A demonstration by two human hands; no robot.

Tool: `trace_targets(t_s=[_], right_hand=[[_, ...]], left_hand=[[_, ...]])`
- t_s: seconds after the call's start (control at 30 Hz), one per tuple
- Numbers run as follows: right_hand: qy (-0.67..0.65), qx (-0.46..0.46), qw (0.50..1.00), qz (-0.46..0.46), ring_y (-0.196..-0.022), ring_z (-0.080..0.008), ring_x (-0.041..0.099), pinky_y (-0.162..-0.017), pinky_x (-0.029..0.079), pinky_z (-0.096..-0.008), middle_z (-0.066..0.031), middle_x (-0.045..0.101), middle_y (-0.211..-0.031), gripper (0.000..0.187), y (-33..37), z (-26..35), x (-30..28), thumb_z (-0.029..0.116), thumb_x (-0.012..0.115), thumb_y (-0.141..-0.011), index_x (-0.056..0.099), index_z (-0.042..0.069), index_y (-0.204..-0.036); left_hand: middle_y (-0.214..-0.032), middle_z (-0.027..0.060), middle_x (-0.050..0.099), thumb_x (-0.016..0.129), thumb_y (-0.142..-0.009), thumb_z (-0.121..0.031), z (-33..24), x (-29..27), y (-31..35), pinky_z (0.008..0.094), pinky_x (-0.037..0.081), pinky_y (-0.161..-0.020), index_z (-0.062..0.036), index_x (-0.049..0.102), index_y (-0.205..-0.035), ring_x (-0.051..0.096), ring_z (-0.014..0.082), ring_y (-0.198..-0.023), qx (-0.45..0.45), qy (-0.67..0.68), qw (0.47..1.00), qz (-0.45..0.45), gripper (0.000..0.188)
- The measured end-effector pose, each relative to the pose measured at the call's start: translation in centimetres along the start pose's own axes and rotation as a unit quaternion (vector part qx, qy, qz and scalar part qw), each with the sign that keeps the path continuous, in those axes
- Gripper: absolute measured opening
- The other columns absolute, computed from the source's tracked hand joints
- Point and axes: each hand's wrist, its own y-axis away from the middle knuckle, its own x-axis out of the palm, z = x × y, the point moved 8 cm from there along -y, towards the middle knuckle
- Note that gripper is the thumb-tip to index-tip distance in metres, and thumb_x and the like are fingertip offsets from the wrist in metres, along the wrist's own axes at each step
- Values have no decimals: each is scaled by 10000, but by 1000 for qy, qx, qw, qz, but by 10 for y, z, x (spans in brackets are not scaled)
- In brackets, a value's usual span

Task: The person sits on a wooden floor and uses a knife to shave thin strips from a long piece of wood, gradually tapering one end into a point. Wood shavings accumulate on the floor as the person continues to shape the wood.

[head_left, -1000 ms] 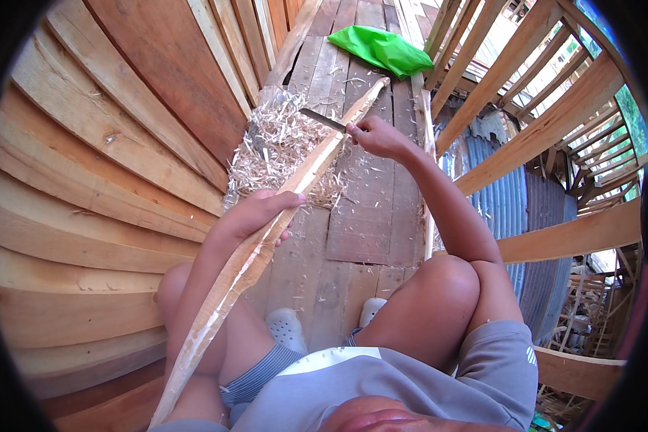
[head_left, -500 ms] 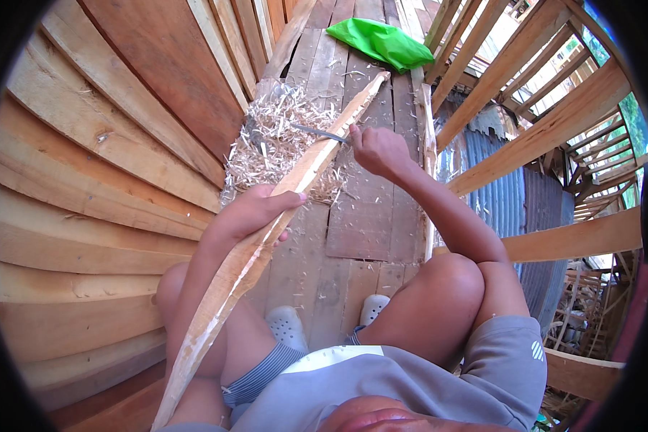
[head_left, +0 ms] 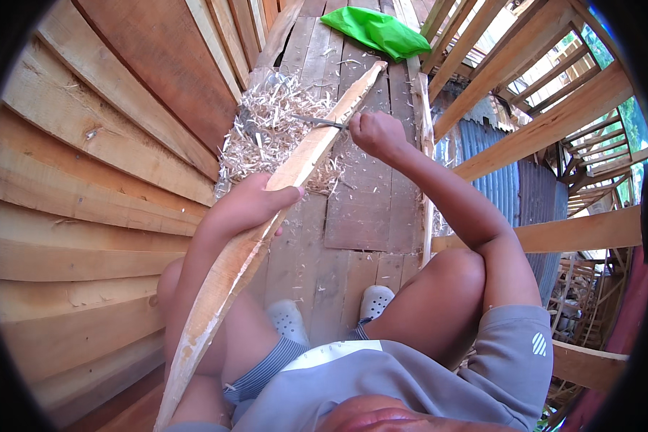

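A long, pale wooden piece (head_left: 295, 167), tapered at both ends, slants from beside my left thigh to the far middle of the boards. Rough whitish patches run along its edge. My left hand (head_left: 246, 205) is wrapped round its middle, thumb on top. In my closed right hand (head_left: 376, 135) is a knife (head_left: 324, 122); its handle is hidden in the fist. The thin blade lies across the far half of the wood, its tip pointing left over a heap of curled shavings (head_left: 263, 140).
A plank wall (head_left: 86, 191) rises on the left. On the right stands a slatted wooden railing (head_left: 497, 155), with corrugated metal sheets (head_left: 489, 173) beyond it. A bright green bag (head_left: 378, 32) lies at the far end of the board floor (head_left: 360, 216), which is strewn with shavings.
The wooden piece has turned slightly, showing more of its broad face. My right hand and the knife are a little higher in view, still at the wood's far half.
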Motion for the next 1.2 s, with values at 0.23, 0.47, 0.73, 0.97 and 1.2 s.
trace_targets(t_s=[0.23,0.47,0.73,0.97,1.2], right_hand=[[-56,59,996,23,-530,-420,603,-547,522,-500,-226,595,-580,459,1,-2,-8,282,430,-917,603,14,-587],[-42,74,994,63,-568,-396,623,-566,519,-486,-219,605,-600,464,2,29,-20,308,442,-907,631,17,-599],[-38,98,987,119,-652,-395,656,-679,547,-449,-221,650,-693,460,-9,54,-29,323,422,-921,688,18,-704],[75,155,972,160,-843,-382,688,-774,534,-485,-238,685,-930,443,6,-80,-25,294,375,-912,717,18,-859],[-94,160,976,113,-720,-439,643,-695,528,-508,-258,633,-711,503,10,-15,-4,309,356,-929,616,-25,-656]], left_hand=[[-894,75,588,655,-849,-365,3,3,1,299,508,-572,20,596,-1121,574,145,-693,-18,-27,999,18,475],[-824,68,595,678,-832,-348,6,-2,0,292,505,-514,43,605,-1048,584,145,-609,17,-12,1000,-5,452],[-800,64,581,679,-827,-368,3,-6,0,281,498,-510,50,605,-1058,578,135,-587,-17,-10,1000,4,483],[-763,60,568,677,-834,-355,-1,1,-6,283,492,-504,45,604,-1062,574,133,-569,3,3,1000,-1,466],[-731,55,566,677,-830,-356,1,2,-1,287,472,-469,46,597,-1022,561,135,-520,-10,-23,1000,-7,453]])
